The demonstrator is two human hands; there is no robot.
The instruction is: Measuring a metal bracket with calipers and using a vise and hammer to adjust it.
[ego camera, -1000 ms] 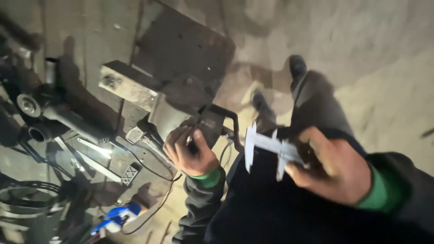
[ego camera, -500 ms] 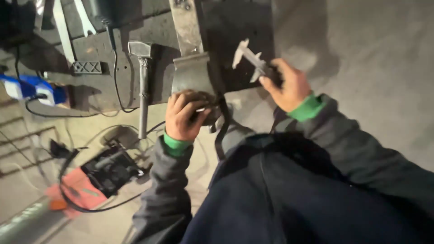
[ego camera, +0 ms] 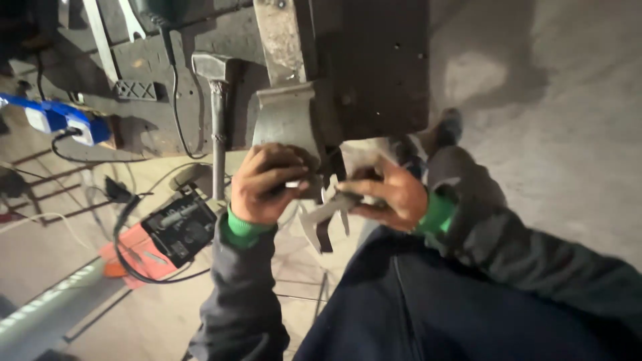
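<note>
The step in hand looks like a measurement: the person's left hand [ego camera: 267, 184] is curled tight around a small metal piece at the lower end of the grey curved steel bracket [ego camera: 289, 120], while the right hand [ego camera: 391, 194] pinches the body of a silver steel vernier caliper [ego camera: 321, 217] and brings it up against that same spot. The caliper hangs just below and between the two hands, its pointed jaws slanting down; whether they already bracket the metal I cannot tell, since the fingers hide the contact. As a judgement, what this calls for is a steady left grip, the caliper set square to the part, and the thumb free to slide the jaw closed.

The bracket sits at the near edge of a dark, scuffed steel plate [ego camera: 374, 67] lying on the floor, with a rusty flat bar [ego camera: 281, 33] running up from it toward the plate's far edge. Beside it, over the plate's near edge, lies a steel-headed hammer [ego camera: 217, 107] with a long metal handle. Off the plate's left corner are a blue and white power strip [ego camera: 63, 120] with a dark cable, and nearer, a black and orange boxy power unit [ego camera: 167, 234] on the dusty concrete floor [ego camera: 555, 100]. The place is dim, with hard light and deep shadows.
</note>
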